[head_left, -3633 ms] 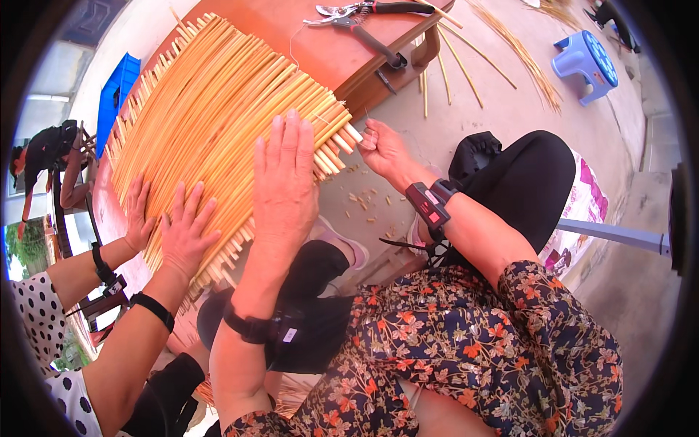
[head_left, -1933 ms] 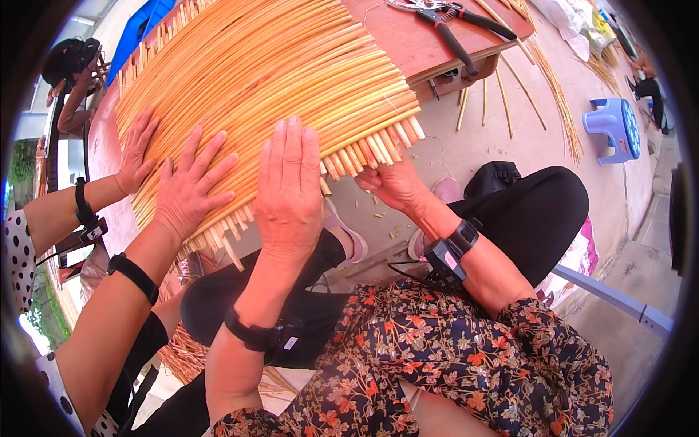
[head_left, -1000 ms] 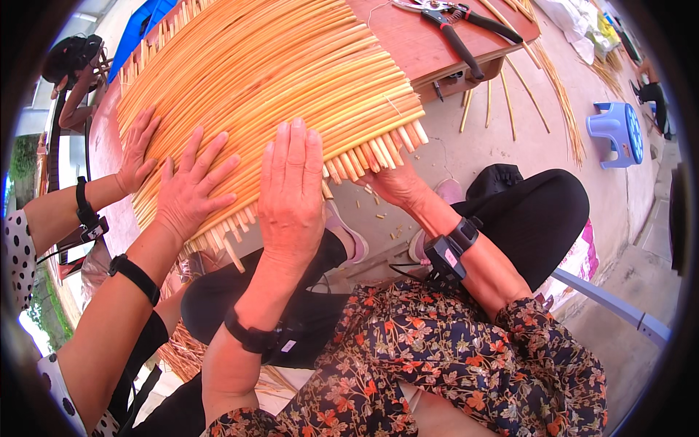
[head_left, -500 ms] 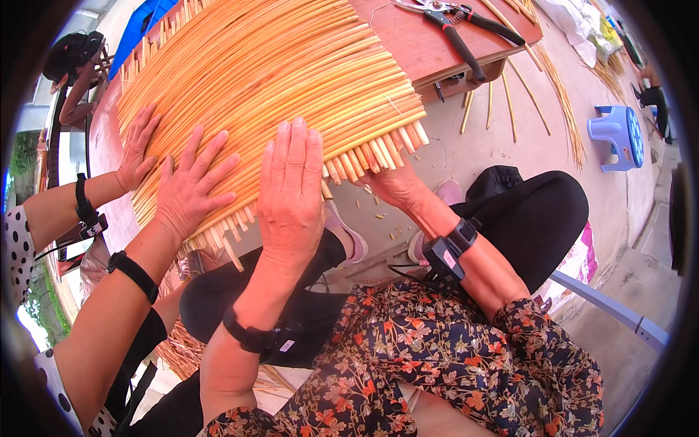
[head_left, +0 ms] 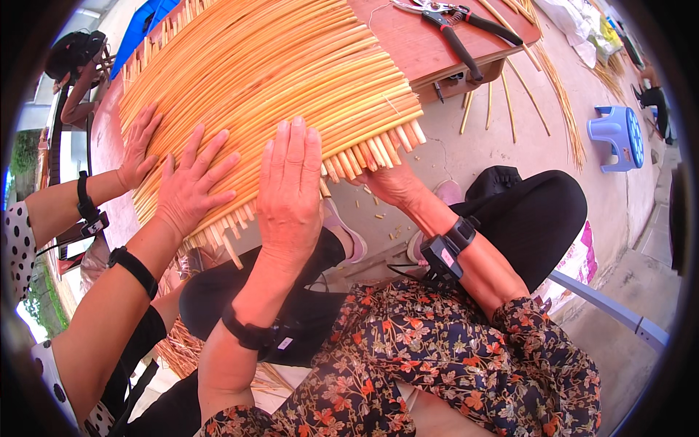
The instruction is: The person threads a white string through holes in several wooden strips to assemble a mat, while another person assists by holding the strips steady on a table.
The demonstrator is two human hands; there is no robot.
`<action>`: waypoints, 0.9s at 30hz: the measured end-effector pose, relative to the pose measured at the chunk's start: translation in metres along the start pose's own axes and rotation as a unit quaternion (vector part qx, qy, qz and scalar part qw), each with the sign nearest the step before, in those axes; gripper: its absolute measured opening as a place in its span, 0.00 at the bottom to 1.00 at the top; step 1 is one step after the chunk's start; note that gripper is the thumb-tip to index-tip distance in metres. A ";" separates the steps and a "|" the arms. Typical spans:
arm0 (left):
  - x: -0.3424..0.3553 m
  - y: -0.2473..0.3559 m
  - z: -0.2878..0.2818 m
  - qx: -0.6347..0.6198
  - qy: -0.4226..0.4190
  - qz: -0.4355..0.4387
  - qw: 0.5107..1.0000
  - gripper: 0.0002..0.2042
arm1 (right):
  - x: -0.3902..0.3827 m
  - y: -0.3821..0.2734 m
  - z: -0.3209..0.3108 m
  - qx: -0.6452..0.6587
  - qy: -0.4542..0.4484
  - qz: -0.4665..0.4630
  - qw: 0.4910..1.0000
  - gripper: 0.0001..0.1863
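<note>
A wide mat of yellow-orange reed strips (head_left: 269, 80) lies across the reddish-brown worktop (head_left: 408, 44), and its cut ends jut out past the worktop's near edge.

The left hand (head_left: 290, 191) lies flat and open on the mat just at that near edge, palm down, fingers straight and close together, pressing on the strips and gripping nothing. The right hand (head_left: 391, 183) is under the overhanging strip ends at the near edge, toward the mat's right corner. Its fingers are hidden beneath the strips, so I cannot tell whether it is closed on anything; it touches the underside of the ends. Both wrists wear dark bands.

To the left, two hands of another person (head_left: 191, 188) rest on the same mat with fingers spread, one near the near edge beside the left hand, the other (head_left: 137, 146) farther along the mat's left side.

A pair of long-handled shears (head_left: 455, 33) lies on the bare far right corner of the worktop, clear of the mat. On the concrete floor (head_left: 466, 146) beyond the worktop's right edge lie loose reed sticks (head_left: 510, 102), and a small blue plastic stool (head_left: 619, 135) stands well apart from them.
</note>
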State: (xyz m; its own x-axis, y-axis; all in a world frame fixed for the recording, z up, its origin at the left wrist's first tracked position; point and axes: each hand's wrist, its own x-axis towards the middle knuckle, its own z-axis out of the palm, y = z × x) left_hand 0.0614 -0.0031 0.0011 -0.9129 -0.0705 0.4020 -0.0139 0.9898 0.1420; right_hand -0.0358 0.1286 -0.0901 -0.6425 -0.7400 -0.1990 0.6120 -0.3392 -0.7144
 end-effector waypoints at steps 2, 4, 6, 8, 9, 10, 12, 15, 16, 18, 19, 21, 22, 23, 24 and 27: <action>0.001 0.000 -0.001 0.000 0.001 0.000 1.000 0.30 | 0.000 -0.001 -0.002 0.026 -0.023 0.006 0.999 0.19; 0.001 -0.001 -0.001 0.004 0.001 0.002 1.000 0.30 | 0.003 0.001 -0.005 -0.004 -0.032 -0.001 0.999 0.20; 0.000 -0.001 0.001 0.022 0.003 0.012 1.000 0.27 | 0.005 0.006 -0.010 -0.036 -0.036 -0.011 0.999 0.21; -0.001 -0.002 0.003 0.042 0.007 0.020 0.999 0.24 | 0.008 0.009 -0.011 -0.023 -0.014 -0.035 0.999 0.22; -0.002 -0.003 0.004 0.049 0.010 0.022 0.999 0.24 | 0.009 0.008 -0.012 -0.025 -0.015 -0.037 0.999 0.22; -0.003 -0.004 0.005 0.056 0.012 0.023 0.998 0.23 | 0.011 0.007 -0.012 -0.042 -0.019 -0.039 0.998 0.22; -0.002 -0.005 0.006 0.060 0.016 0.029 0.998 0.23 | 0.016 0.010 -0.025 -0.060 -0.021 -0.048 0.997 0.22; -0.001 -0.004 0.010 0.062 0.016 0.035 0.997 0.23 | 0.019 0.035 -0.084 -0.426 0.026 -0.052 0.903 0.21; 0.003 -0.003 0.009 0.059 0.016 0.036 0.997 0.22 | 0.017 0.039 -0.106 -0.534 0.045 -0.072 0.841 0.20; 0.001 -0.006 0.010 0.062 0.022 0.031 0.997 0.22 | -0.004 0.042 -0.107 -0.009 0.099 0.047 0.994 0.13; 0.000 -0.006 0.011 0.062 0.028 0.029 0.997 0.22 | -0.005 0.044 -0.107 -0.008 0.100 0.047 0.994 0.13; -0.001 -0.008 0.017 0.046 0.024 0.028 0.998 0.27 | -0.009 0.022 -0.083 0.049 0.208 -0.008 0.977 0.11; -0.001 -0.008 0.020 0.030 0.021 0.027 0.999 0.32 | -0.018 0.008 -0.080 0.061 0.274 -0.045 0.959 0.10; 0.000 -0.008 0.020 0.031 0.017 0.030 0.999 0.32 | -0.029 -0.007 -0.076 0.074 0.336 -0.078 0.936 0.10; 0.000 -0.009 0.016 0.026 0.020 0.028 0.999 0.32 | -0.042 -0.025 -0.066 0.084 0.326 -0.107 0.936 0.10; -0.005 -0.011 0.014 0.021 0.017 0.028 0.999 0.33 | -0.088 -0.091 -0.022 0.077 0.229 -0.182 0.953 0.09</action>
State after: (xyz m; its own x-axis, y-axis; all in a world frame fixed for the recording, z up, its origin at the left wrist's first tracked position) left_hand 0.0599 -0.0122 -0.0155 -0.8979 -0.0176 0.4398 0.0202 0.9965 0.0811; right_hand -0.0449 0.2374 -0.0222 -0.9376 -0.2382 -0.2533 0.3477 -0.6327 -0.6919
